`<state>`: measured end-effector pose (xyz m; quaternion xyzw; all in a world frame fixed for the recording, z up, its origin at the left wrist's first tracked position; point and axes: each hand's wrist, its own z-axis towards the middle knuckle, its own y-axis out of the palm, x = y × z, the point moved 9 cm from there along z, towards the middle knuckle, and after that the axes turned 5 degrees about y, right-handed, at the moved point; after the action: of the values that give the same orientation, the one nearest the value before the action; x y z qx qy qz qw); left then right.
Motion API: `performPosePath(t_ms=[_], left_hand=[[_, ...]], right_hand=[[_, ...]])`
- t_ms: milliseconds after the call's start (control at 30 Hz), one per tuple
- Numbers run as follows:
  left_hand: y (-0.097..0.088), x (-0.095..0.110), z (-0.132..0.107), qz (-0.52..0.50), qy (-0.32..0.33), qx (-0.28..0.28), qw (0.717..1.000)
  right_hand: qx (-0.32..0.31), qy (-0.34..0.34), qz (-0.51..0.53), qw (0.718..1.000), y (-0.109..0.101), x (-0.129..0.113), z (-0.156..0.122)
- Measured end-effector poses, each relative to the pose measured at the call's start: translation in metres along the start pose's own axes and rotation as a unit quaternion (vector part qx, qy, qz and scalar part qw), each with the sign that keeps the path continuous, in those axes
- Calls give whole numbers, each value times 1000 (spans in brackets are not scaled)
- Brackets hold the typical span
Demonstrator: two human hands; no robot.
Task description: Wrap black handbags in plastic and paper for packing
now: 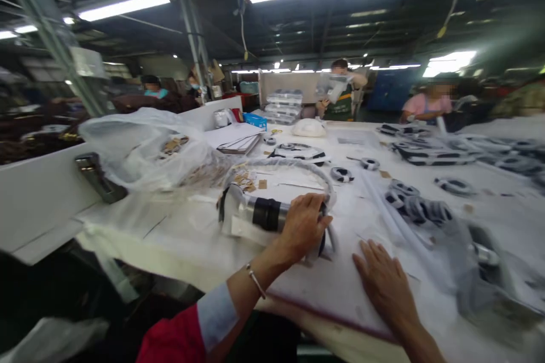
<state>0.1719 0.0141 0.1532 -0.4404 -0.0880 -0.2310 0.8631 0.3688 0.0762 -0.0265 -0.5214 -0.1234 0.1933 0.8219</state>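
Observation:
My left hand (303, 226) is closed over a silver and black cylindrical part (260, 212) that lies on the white table (196, 238). A grey hose (293, 164) loops from it in an arc toward the far side. The part sits partly in a clear wrapper. My right hand (385, 281) lies flat on the table, palm down, fingers stretched out, holding nothing. It rests just right of the left hand.
A big clear plastic bag (145, 147) lies at the left. Coiled hoses (415, 207) and bagged parts (426, 153) cover the right side. Papers (236, 139) and a blue box (255, 120) lie farther back. Other people (340, 91) work at the far end.

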Motion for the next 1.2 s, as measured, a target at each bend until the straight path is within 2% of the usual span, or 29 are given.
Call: performPosePath(t_ms=[167,300,400,500,567,633,733,800,900,967,1067,1167,1200], left_hand=[[8,0,-5,27,-13,5,1000],[7,-3,-3,14,-18,8,1000],[0,-4,0,-37,-25,24,999],[-8,2,-5,-66,-16,53,996],[-13,10,-14,-50,26,86,995],[-20,16,-28,-23,76,138,987],[-22,15,-42,-8,116,162,980],[-27,6,-38,-31,91,162,982],[-40,-11,-18,-150,-15,161,975],[-52,-16,1,-281,-69,183,940],[-65,-20,35,-467,-124,208,850],[-60,-30,71,-592,-209,168,760],[-59,-35,82,-611,-235,155,740]], right_hand=[[59,-91,35,993,16,10,-9],[54,-99,45,993,23,14,-8],[36,-65,40,996,15,9,-6],[-21,6,22,1000,0,2,0],[-62,60,26,996,-9,0,6],[-88,86,39,992,-14,-3,12],[-100,111,55,987,-17,-1,17],[-105,118,63,985,-17,0,16],[-108,121,74,984,-19,-1,15],[-109,122,79,983,-20,-1,15],[-112,126,81,982,-20,-1,16],[-108,129,77,983,-20,-1,17],[-105,128,75,983,-20,-1,17]])
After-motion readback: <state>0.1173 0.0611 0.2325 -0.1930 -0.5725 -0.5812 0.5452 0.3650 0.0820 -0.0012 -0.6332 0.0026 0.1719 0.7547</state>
